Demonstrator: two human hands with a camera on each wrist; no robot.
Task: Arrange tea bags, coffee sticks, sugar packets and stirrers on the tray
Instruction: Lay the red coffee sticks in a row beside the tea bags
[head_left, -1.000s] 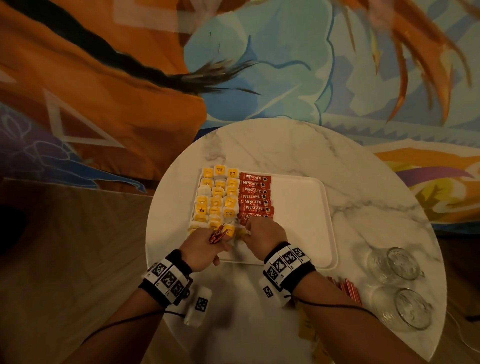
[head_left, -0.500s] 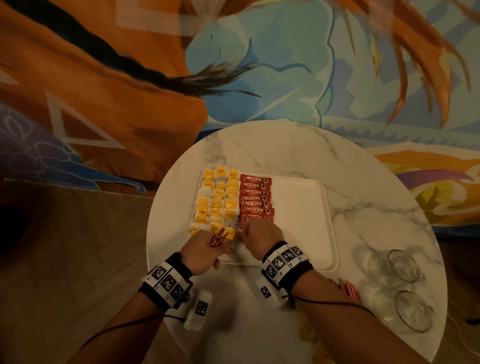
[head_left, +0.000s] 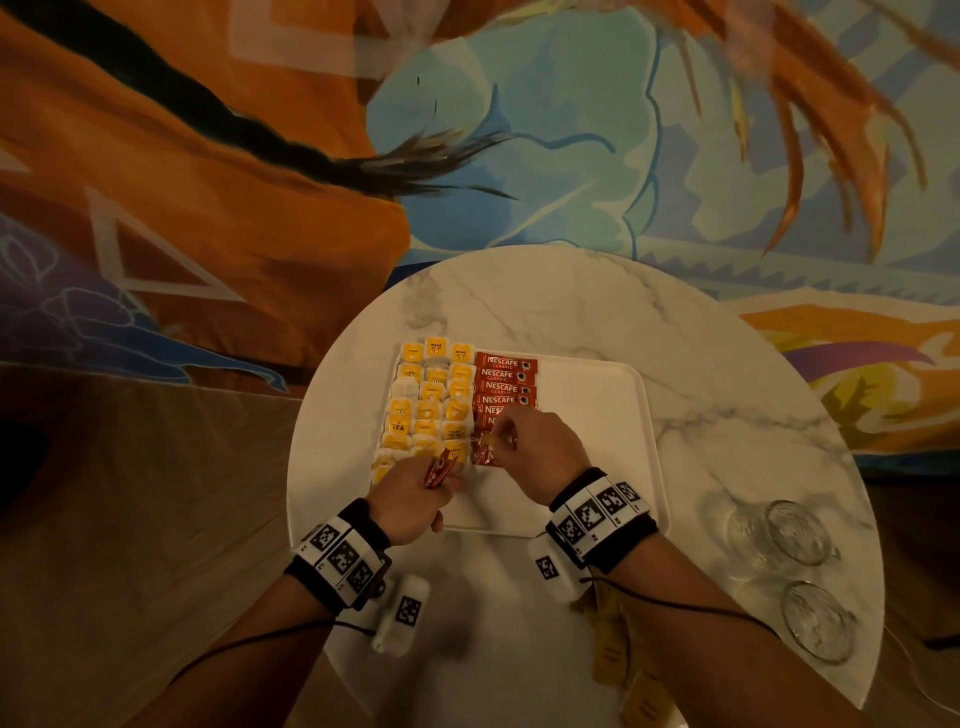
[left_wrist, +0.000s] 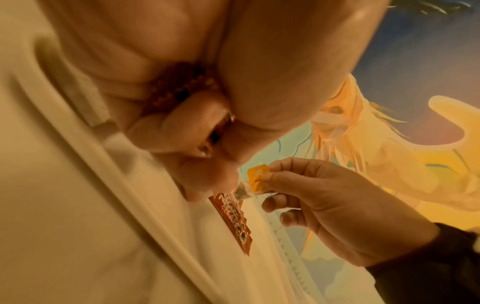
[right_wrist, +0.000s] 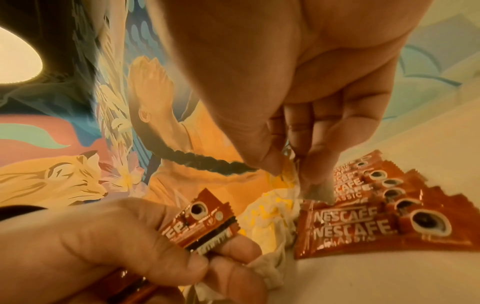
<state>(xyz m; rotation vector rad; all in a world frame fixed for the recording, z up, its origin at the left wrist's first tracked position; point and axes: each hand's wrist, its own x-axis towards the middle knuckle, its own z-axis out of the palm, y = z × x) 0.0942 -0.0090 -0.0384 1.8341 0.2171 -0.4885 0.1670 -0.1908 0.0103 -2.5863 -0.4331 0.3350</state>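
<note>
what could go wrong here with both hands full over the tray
The right hand pinches a tea bag by its tag just above the coffee stick row; lowering it carelessly could nudge the sticks crooked. The left hand grips spare coffee sticks close to the laid tea bags and might brush them.

The tray (head_left: 597, 441) lies on the table (head_left: 519, 301). Tea bags (head_left: 431, 395) occupy its left end; coffee sticks (head_left: 506, 376) lie just right of them. Two glasses (head_left: 795, 571) stand right of the tray.

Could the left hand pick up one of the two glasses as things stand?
Probably not readily. The left hand already grips coffee sticks, and the glasses stand at the table's far right edge, beyond the right hand and its forearm, which lie across that path.
</note>
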